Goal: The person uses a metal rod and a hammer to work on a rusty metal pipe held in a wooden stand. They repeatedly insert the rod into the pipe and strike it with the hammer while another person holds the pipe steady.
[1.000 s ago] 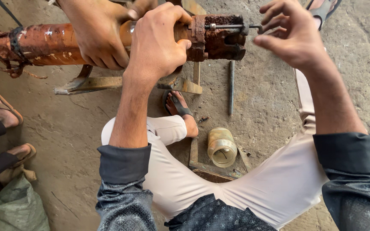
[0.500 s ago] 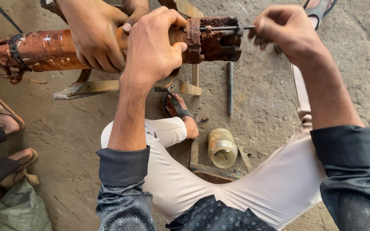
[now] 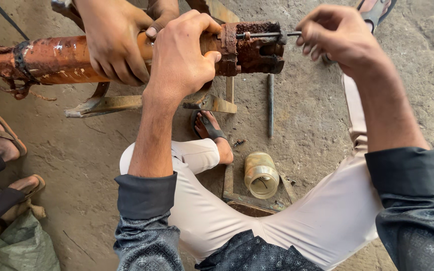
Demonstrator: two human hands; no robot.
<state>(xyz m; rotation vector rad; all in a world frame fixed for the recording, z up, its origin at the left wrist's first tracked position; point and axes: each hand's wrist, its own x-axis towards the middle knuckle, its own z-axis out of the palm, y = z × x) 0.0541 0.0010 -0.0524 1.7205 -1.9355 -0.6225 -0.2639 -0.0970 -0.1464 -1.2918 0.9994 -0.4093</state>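
Lying across a metal stand above the concrete floor [image 3: 76, 160], the long rusty orange metal cylinder [image 3: 56, 60] is steadied by another person's hand [image 3: 114, 42], just left of the wearer's left hand [image 3: 182, 60], which is clamped around the cylinder. At its corroded end block [image 3: 252, 47], the right hand [image 3: 337, 37] pinches a thin steel rod [image 3: 264, 35] in closed fingers. Keeping that rod level while the cylinder is held firm should stop it binding.

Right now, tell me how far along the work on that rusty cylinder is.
Done: rusty cylinder sits propped on the metal stand. In hand: left hand and a helper's hand steady it; right hand holds the thin rod in its corroded end. Left: that rod isn't out.
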